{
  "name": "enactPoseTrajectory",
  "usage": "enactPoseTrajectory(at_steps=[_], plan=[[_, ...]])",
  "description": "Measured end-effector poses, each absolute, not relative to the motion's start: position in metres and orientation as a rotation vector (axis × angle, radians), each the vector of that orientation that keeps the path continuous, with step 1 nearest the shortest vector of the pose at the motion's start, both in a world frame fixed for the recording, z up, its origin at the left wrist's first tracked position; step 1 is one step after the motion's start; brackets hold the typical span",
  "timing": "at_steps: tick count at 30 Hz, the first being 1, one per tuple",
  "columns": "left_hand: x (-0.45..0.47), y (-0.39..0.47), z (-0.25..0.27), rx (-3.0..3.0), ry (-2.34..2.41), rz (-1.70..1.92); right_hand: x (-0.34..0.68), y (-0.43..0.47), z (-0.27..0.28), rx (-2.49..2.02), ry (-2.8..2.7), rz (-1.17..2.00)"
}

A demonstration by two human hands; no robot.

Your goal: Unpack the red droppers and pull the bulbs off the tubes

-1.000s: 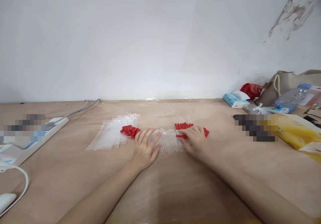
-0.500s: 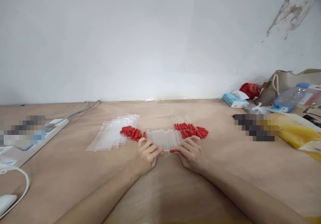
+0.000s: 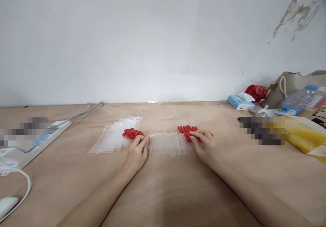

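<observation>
My left hand (image 3: 138,151) is closed at the left end of a row of thin clear tubes (image 3: 168,145). Its thumb and forefinger meet by the tubes' upper ends; whatever is between them is hidden. Beside its knuckles lies a heap of red rubber bulbs (image 3: 131,133). My right hand (image 3: 205,145) reaches over more red bulbs right of the row, thumb and fingertips closed around a red rubber bulb (image 3: 193,134); its fingers cover part of that group. Just behind are several droppers (image 3: 185,129), red bulbs towards me and thin clear stems pointing away.
Clear zip bags (image 3: 109,140) lie stacked at left. Further left are a white power strip (image 3: 59,127) and cables. At right stand a tissue pack (image 3: 239,102), a plastic bottle (image 3: 297,99) and a yellow package (image 3: 303,132). A wall (image 3: 163,43) closes the far side.
My hands have moved apart from the front of the row, where they held a tube with a red bulb on its right end. The left went left, the right went right and away.
</observation>
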State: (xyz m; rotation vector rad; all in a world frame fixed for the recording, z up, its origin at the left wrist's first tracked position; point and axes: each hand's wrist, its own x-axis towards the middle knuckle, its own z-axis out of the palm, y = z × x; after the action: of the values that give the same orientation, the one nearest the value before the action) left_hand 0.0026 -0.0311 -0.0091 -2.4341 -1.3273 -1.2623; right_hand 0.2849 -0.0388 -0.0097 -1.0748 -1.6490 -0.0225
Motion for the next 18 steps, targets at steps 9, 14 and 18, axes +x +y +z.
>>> enactPoseTrajectory(at_steps=[9,14,18], plan=[[0.015,-0.025,-0.008,-2.444,-1.298,-1.179,0.371,0.033,0.021,-1.679,-1.3,0.592],[0.015,-0.028,-0.009,-2.542,-1.22,-1.155,0.379,0.041,0.007,-1.72,-1.339,0.809],[0.015,-0.034,-0.005,-2.6,-1.217,-1.154,0.376,0.04,-0.003,-1.724,-1.38,0.893]])
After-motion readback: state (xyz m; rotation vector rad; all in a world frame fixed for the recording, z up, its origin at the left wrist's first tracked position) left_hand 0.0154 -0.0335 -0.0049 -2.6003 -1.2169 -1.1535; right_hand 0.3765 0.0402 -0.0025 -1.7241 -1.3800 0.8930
